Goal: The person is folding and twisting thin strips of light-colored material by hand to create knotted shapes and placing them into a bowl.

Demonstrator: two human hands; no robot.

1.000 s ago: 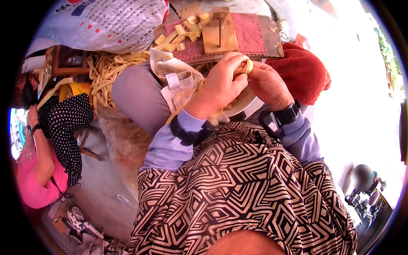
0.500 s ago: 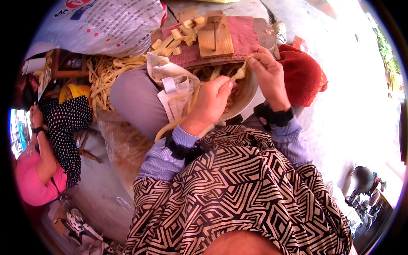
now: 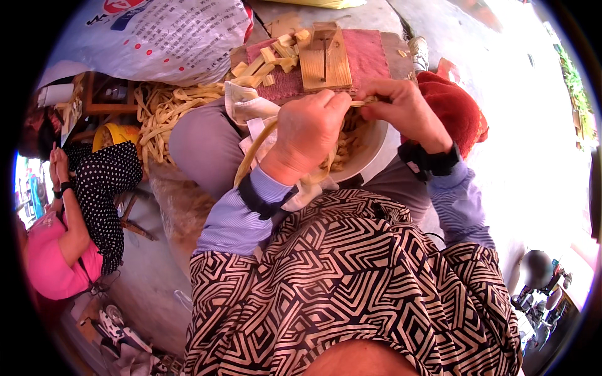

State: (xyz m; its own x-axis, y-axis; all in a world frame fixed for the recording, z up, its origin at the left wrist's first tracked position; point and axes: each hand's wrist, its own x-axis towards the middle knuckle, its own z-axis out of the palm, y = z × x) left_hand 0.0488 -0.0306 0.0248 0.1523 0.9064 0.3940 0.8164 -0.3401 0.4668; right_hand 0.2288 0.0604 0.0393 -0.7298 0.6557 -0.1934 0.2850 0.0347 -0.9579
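A long, pale yellow, flexible strip (image 3: 256,149) runs between my hands, its tail looping down past my left wrist. My left hand (image 3: 306,130) is closed on it, knuckles up. To the right, the fingers of my right hand (image 3: 406,111) pinch its other end, where it looks twisted or knotted; the fingers partly cover this. Both hands are over a white basin (image 3: 378,145), which holds several short yellow pieces (image 3: 348,152) and sits between my knees. A cream cloth (image 3: 241,103) lies over my left knee, partly behind my left hand.
Beyond the basin, a wooden block with a metal rod (image 3: 337,61) rests on a red cloth (image 3: 369,53), beside cut pieces (image 3: 268,55). Loose strips (image 3: 166,113) heap near a white sack (image 3: 182,47). Red fabric (image 3: 442,103) covers my right knee. Another person (image 3: 66,250) sits at left.
My left hand has moved up and turned knuckles-up, close to my right hand. My right hand has lowered and turned inward. The knot seen between them is now mostly covered by fingers.
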